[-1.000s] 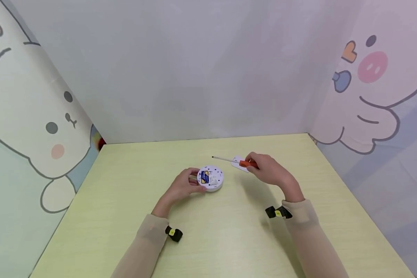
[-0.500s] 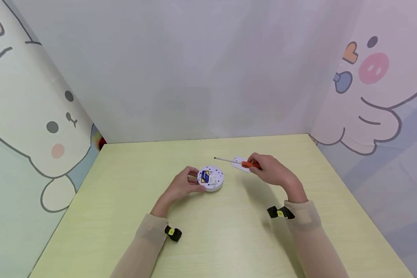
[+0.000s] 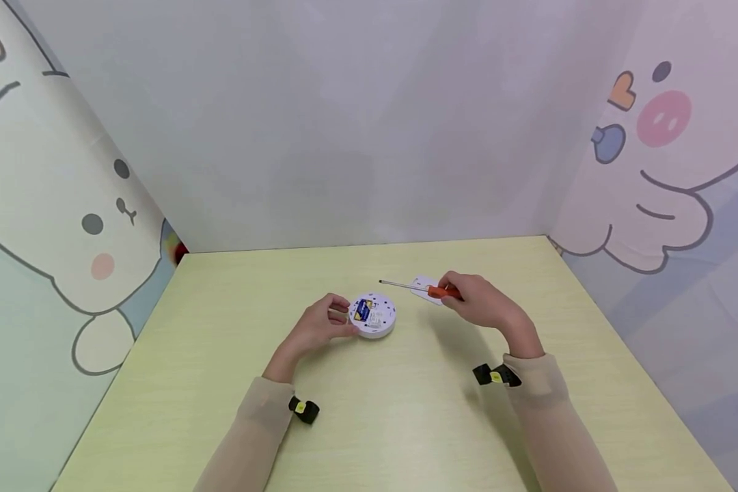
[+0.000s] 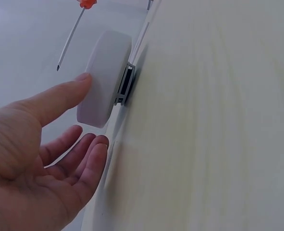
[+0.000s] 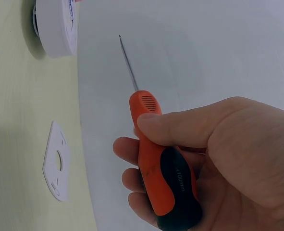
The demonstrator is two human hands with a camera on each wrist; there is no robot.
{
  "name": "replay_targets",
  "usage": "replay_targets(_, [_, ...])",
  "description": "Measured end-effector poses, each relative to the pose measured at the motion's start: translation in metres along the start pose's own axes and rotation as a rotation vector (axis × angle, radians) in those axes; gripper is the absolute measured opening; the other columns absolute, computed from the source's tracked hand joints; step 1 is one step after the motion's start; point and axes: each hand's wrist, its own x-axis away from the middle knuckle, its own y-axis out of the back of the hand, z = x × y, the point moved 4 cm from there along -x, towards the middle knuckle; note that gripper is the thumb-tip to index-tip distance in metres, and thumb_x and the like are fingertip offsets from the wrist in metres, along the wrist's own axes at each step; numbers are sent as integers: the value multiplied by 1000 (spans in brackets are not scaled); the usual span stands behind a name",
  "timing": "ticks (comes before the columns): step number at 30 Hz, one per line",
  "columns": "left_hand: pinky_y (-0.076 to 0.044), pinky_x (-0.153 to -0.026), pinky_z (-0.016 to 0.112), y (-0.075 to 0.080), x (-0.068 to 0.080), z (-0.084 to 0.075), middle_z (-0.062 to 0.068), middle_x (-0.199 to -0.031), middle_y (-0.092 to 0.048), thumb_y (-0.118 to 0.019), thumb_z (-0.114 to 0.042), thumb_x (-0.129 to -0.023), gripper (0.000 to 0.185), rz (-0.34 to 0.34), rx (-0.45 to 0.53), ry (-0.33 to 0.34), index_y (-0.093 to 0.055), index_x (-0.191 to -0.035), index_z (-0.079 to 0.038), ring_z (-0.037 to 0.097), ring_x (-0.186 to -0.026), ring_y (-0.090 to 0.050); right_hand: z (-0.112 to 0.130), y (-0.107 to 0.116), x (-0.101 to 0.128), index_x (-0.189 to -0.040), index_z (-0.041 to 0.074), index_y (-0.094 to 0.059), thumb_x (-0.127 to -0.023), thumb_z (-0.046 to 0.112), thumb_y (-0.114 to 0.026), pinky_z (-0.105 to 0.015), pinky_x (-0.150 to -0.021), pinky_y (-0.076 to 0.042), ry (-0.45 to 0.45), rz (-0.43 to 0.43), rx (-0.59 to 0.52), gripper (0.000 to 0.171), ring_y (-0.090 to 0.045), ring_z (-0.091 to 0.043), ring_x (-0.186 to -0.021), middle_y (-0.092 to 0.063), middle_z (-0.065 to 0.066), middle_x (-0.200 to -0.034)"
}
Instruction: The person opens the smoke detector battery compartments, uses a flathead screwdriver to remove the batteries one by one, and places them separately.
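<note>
A round white device (image 3: 378,321), much like a smoke detector, lies on the table with its labelled, holed face up; the left wrist view shows a dark grey part (image 4: 126,84) beneath it. At its left side is my left hand (image 3: 320,326). That thumb (image 4: 67,98) touches the device's rim, while the other fingers are loosely bent and apart from it. My right hand (image 3: 478,299) grips an orange and black screwdriver (image 5: 154,159) by the handle, above the table, its shaft pointing left past the device's far side. Under the screwdriver lies a flat white plate (image 5: 55,163) with slots.
The pale wooden table (image 3: 369,424) ends at a plain light backdrop (image 3: 369,123). Cloth with cartoon animals hangs at the left (image 3: 67,205) and right. Each wrist wears a small black camera on a strap.
The device's label has turned a little counter-clockwise. My left fingers have loosened and drawn slightly left from it. My right hand, with the screwdriver, has shifted slightly right.
</note>
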Motion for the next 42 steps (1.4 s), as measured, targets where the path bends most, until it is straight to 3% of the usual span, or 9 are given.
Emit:
replay_targets(18, [-55,-104,43,5,-1,0,4,-128,-69,-88,-23,-90,54,18,-65,-62,-66,-139,-14,23,-117,-66,-3,-1,-1,-122,4,-66,-106,10,-64,-35,-71,-48,3,7,6,17,-54,-18,-74,-69,-4,-96])
replay_targets(31, [-56,-101,40,9,-1,2,3,-120,-71,-83,-21,-95,38,9,-62,-63,-69,-130,-12,19,-111,-66,-1,-2,-1,-122,3,-66,-105,10,-64,-35,-72,-49,10,13,12,18,-55,-18,-75,-70,-5,-98])
replay_targets(42, [-56,-101,39,9,-3,2,4,-124,-72,-78,-20,-100,48,50,-82,-122,-64,-144,-9,20,-114,-68,-1,-1,0,-121,3,-66,-105,9,-64,-34,-71,-49,8,25,12,17,-55,-17,-75,-70,-4,-98])
